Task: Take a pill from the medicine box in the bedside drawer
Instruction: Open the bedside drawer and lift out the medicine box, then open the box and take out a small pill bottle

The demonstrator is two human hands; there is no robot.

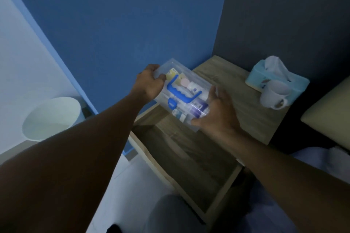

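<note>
A clear plastic medicine box with a blue handle and blue latch is held in the air above the open bedside drawer. My left hand grips its far left end. My right hand holds its near right end from below and the side. The lid is closed; bottles and small packets show through it. The drawer is pulled out and its wooden bottom looks bare.
The wooden bedside table top carries a light blue tissue box and a white mug at its right. A white waste bin stands on the floor at left. A blue wall is behind; bed and pillow are at right.
</note>
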